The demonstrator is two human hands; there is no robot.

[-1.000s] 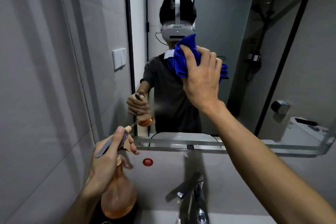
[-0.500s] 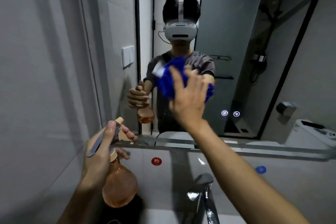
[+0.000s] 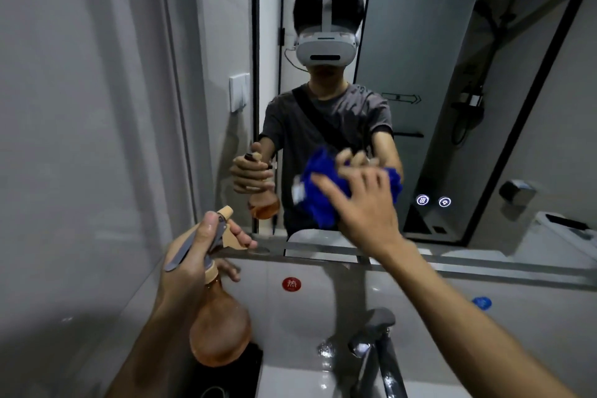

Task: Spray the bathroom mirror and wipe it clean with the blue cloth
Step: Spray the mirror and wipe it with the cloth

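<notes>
The bathroom mirror (image 3: 420, 42) fills the upper right and reflects me. My right hand (image 3: 365, 207) presses the crumpled blue cloth (image 3: 318, 200) flat against the lower middle of the glass, fingers spread and fairly straight. Most of the cloth is hidden behind the hand. My left hand (image 3: 190, 265) grips the neck and grey trigger of an amber spray bottle (image 3: 219, 336), held low at the left, nozzle towards the mirror's bottom left corner.
A grey faucet (image 3: 378, 342) stands over the white sink (image 3: 307, 378) below my right forearm. A red round sticker (image 3: 291, 284) and a blue one (image 3: 481, 302) mark the wall under the mirror. Two lit touch icons (image 3: 433, 200) glow on the glass. A tiled wall (image 3: 80, 139) is close on the left.
My right hand has swept the cloth down the mirror, from face height to near its bottom edge. My left hand and the bottle have stayed about where they were.
</notes>
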